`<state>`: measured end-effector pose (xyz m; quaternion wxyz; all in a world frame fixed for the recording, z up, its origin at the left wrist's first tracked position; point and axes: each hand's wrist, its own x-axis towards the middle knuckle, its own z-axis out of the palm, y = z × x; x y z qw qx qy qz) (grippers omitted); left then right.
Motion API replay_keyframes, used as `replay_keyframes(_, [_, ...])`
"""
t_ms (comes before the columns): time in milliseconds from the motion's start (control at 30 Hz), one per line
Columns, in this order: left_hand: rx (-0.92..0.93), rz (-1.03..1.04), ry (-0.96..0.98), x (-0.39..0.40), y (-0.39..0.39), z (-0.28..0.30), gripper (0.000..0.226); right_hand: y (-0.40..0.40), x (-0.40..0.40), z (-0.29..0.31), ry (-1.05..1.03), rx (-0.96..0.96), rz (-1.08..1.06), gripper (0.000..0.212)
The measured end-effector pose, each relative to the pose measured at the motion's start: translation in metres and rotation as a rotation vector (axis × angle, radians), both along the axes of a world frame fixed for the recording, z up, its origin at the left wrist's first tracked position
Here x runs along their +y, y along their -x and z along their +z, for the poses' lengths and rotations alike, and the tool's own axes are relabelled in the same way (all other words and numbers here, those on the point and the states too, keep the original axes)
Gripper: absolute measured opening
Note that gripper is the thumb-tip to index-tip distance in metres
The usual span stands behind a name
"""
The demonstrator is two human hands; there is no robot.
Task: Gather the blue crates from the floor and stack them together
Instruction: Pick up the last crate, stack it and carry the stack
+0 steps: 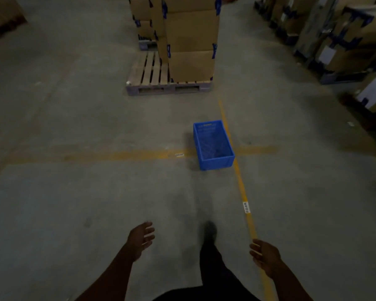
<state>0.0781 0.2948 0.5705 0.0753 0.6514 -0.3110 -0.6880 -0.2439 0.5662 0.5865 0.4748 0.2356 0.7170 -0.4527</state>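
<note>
The carton stack (pixel 189 35) runs off the top edge, hiding part of the pallet (pixel 152 77) beneath it. Racked boxes (pixel 345 40) at right are cut by the edge and blurred — their labels unreadable. The floor tag (pixel 246 207) is too small to read, and the foot (pixel 210 232) is a dark smear.
</note>
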Motion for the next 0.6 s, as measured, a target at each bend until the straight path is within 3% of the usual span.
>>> replay_keyframes(367, [-0.078, -0.005, 0.084, -0.224, 0.155, 0.011, 0.028, 0.183, -0.245, -0.011, -0.02, 0.024, 0.242, 0.025])
replay_keyframes(600, [-0.077, -0.069, 0.102, -0.369, 0.221, 0.007, 0.031, 0.242, -0.393, -0.013, 0.008, 0.027, 0.199, 0.022])
